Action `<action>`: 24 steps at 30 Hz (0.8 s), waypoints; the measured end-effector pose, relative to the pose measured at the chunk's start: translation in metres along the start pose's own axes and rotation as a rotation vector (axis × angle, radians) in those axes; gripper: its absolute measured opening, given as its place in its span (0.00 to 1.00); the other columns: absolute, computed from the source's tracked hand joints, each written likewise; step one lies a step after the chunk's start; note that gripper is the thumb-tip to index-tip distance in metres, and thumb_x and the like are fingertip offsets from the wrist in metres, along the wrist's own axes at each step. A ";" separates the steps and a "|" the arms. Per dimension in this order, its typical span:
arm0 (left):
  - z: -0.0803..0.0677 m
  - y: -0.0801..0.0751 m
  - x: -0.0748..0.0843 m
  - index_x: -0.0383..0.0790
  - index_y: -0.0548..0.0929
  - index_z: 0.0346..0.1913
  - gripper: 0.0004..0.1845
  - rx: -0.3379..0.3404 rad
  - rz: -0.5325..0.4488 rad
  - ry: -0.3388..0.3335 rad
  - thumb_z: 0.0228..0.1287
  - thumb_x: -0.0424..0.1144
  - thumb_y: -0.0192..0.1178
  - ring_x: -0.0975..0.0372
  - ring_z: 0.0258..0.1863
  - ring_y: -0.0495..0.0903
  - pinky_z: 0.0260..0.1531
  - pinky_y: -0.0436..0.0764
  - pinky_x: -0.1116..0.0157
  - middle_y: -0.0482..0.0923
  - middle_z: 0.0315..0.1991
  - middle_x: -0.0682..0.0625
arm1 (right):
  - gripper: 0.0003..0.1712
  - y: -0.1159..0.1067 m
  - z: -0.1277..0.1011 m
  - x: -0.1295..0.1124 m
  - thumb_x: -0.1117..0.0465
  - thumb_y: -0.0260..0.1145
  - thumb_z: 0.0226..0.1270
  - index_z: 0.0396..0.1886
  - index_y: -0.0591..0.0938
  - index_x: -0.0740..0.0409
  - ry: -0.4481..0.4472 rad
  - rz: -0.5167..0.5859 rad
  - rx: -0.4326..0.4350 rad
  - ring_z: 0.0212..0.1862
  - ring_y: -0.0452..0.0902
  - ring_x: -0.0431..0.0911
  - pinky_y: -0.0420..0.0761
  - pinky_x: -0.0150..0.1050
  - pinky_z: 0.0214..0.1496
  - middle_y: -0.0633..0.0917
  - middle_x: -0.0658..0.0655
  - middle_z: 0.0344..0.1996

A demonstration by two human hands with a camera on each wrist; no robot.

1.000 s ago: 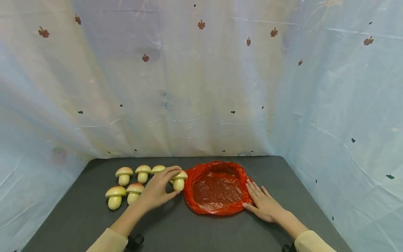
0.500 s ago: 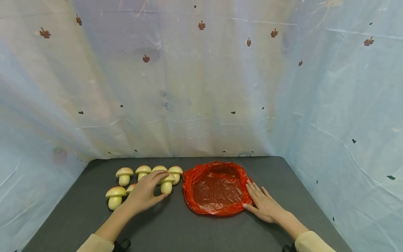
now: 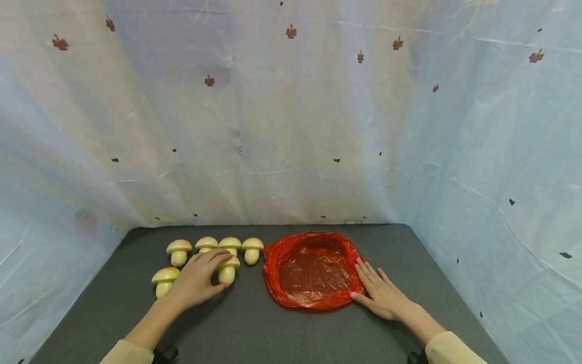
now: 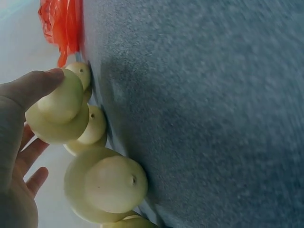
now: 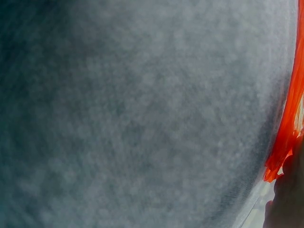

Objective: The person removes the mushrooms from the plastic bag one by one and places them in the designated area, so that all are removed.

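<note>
My left hand (image 3: 196, 279) pinches a toy mushroom (image 3: 227, 273), pale cream with a rounded cap, stem pointing down in the head view. From the left wrist view, the thumb presses the held mushroom's stem (image 4: 61, 102) while other fingers are partly hidden behind the cap. My right hand (image 3: 381, 293) lies with straight fingers on the right rim of a red plastic bag (image 3: 313, 307), whose mouth is spread wide. Nothing shows inside the bag. The right wrist view catches only a strip of red plastic (image 5: 287, 128) beside the hand.
Several similar mushrooms lie left of the bag: a back row ending at a mushroom (image 3: 252, 251) near the bag, and a nearer mushroom (image 3: 164, 280) partly behind my left hand. The dark grey table (image 3: 295, 338) meets a pale curtain (image 3: 282, 192) at the back.
My left hand has moved left and slightly nearer, away from the bag, carrying the mushroom. The back row's rightmost mushroom has come into full view. My right hand stays on the bag.
</note>
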State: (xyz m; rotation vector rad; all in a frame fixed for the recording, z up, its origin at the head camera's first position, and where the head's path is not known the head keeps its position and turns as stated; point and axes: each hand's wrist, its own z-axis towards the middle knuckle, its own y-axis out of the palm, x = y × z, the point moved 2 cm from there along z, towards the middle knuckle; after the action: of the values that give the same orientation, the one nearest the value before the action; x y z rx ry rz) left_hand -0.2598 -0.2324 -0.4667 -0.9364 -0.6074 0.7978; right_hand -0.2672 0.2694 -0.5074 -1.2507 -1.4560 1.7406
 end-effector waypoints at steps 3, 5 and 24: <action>-0.002 0.001 -0.002 0.42 0.82 0.65 0.41 -0.033 0.004 -0.020 0.44 0.45 0.86 0.48 0.60 0.80 0.60 0.75 0.40 0.78 0.64 0.44 | 0.52 -0.002 -0.001 -0.001 0.31 0.53 0.78 0.84 0.53 0.61 -0.001 -0.003 -0.003 0.83 0.45 0.61 0.44 0.67 0.80 0.51 0.61 0.84; -0.004 0.002 -0.002 0.43 0.82 0.65 0.40 -0.059 0.004 -0.030 0.46 0.45 0.85 0.49 0.61 0.80 0.60 0.74 0.39 0.78 0.64 0.44 | 0.52 -0.003 -0.001 -0.002 0.31 0.54 0.78 0.84 0.54 0.63 -0.003 0.004 -0.005 0.83 0.45 0.62 0.44 0.68 0.79 0.51 0.63 0.83; -0.011 0.010 -0.004 0.42 0.82 0.65 0.42 -0.088 0.010 -0.052 0.43 0.45 0.87 0.50 0.63 0.78 0.63 0.72 0.40 0.78 0.64 0.44 | 0.52 -0.008 -0.006 -0.005 0.31 0.52 0.78 0.84 0.53 0.63 0.020 -0.009 -0.024 0.83 0.43 0.62 0.43 0.68 0.79 0.51 0.63 0.84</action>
State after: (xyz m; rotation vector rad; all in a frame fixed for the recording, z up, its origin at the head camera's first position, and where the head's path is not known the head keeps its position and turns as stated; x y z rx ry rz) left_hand -0.2571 -0.2370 -0.4805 -1.0015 -0.6881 0.8113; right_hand -0.2608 0.2702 -0.4984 -1.2682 -1.4731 1.7049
